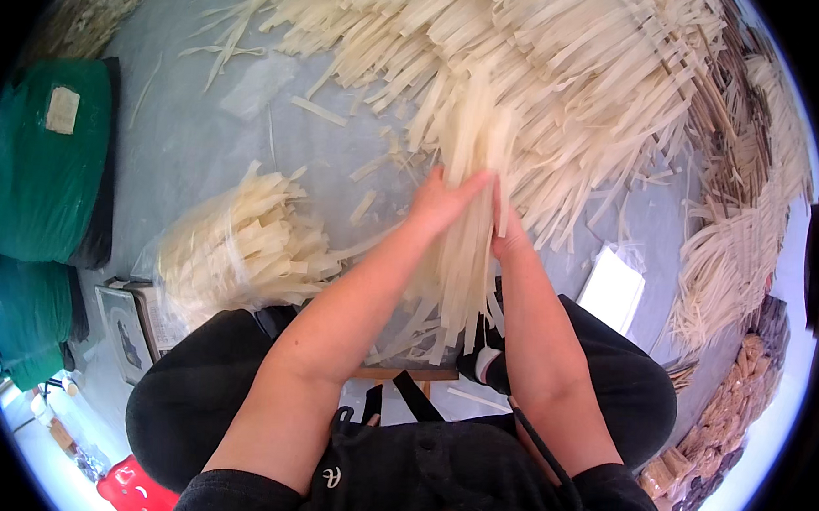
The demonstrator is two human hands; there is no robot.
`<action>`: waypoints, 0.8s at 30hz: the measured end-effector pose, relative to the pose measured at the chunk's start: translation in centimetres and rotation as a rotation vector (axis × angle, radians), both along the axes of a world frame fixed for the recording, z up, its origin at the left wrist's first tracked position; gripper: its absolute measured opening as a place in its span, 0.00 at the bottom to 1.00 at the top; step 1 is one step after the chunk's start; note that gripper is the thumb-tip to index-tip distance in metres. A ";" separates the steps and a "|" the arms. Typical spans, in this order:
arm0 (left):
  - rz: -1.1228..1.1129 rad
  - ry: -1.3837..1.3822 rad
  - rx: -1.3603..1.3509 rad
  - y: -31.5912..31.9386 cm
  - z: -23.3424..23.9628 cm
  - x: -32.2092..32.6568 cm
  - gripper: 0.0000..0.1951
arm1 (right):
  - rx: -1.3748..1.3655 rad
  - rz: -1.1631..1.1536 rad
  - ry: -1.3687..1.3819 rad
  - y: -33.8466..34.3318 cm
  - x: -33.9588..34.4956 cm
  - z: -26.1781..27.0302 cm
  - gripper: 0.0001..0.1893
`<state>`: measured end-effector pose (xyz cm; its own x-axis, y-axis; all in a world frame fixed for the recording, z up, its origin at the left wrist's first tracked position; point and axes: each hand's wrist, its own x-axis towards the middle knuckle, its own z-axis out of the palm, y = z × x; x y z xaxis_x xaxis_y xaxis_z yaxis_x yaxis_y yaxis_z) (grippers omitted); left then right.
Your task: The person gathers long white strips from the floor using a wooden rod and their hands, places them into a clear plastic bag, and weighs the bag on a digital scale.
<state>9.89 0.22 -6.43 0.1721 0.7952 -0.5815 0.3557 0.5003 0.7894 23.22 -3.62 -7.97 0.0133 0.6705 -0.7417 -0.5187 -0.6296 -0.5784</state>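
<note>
Both hands hold one bunch of long, pale flat strips (pixel 468 237), which hangs down between my forearms. My left hand (pixel 446 199) grips its left side, thumb laid across the front. On the bunch's right side is my right hand (pixel 507 225), its fingers mostly hidden behind the strips. Beyond the hands, a broad layered spread of similar strips (pixel 582 78) covers the floor. To the left lies a thick bundle of strips (pixel 245 248) in clear plastic wrap.
Green wrapped bales (pixel 43 164) stand at the far left. A framed picture (pixel 124 329) leans near my left knee. A white packet (pixel 612 288) lies at the right, with more strips on sticks (pixel 724 262) beyond. Brown bundles (pixel 725 413) are at the lower right, a red object (pixel 132 486) lower left.
</note>
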 end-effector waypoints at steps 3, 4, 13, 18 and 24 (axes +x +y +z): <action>0.271 -0.138 -0.131 -3.9 -5.1 -1.8 0.43 | -0.070 0.156 -0.080 -2.6 -0.7 -3.8 0.38; 0.346 -0.164 -0.136 -5.4 -9.8 -3.2 0.43 | -0.095 0.270 -0.151 -2.9 -1.7 -5.0 0.40; 0.296 0.359 -0.114 -9.3 -10.0 -6.7 0.46 | 0.255 0.479 -1.267 1.9 -1.6 -4.6 0.37; 0.315 0.276 -0.017 -9.8 -9.4 -6.1 0.47 | 0.685 0.751 -1.077 10.7 -8.6 -2.1 0.30; 0.298 0.215 0.024 -9.7 -8.9 -6.2 0.48 | 0.561 1.228 -1.141 13.9 -14.1 -6.0 0.35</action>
<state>3.65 -9.53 -15.31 -0.1933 0.8056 -0.5601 0.3558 0.5896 0.7252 9.13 10.27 -13.93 -0.3482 0.8371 -0.4219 0.8359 0.0736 -0.5440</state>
